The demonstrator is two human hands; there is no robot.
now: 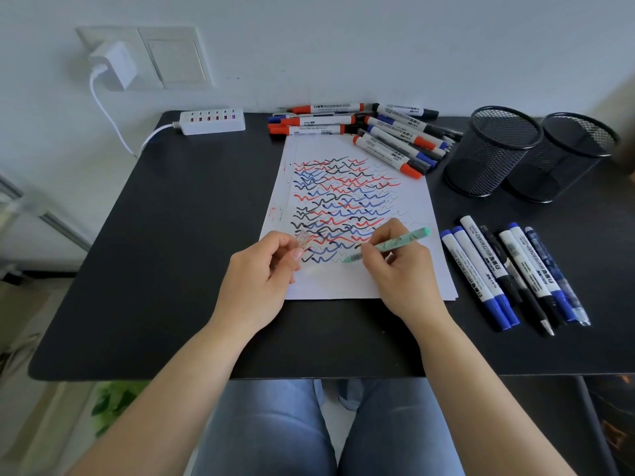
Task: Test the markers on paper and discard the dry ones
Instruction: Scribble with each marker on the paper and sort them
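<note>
Item: black table (171,269), seen from the head camera, a person seated at its near edge, jeans visible below

Paper (343,286): a small stack of white sheets at table centre, the top sheet covered in rows of red, blue and black squiggles, its bottom strip bare

Right hand (402,269): fingers curled round a green pen (388,243), gripping it with the tip down on the paper at the lowest row of marks, the barrel slanting up to the right

Left hand (261,269): pinching a small clear cap (304,240) between thumb and fingertips, just above the paper's left edge

Markers, far group (371,132): a loose pile of red-, blue- and black-capped whiteboard markers at the back of the table, some overlapping the paper's top edge

Markers, right group (508,273): a row of blue and black markers and pens lying side by side on the table, right of the paper

Mesh pen cups (494,152): two black, side by side, far right

Power strip (213,121): white, back left, its cable running to a wall plug (113,65)
</note>
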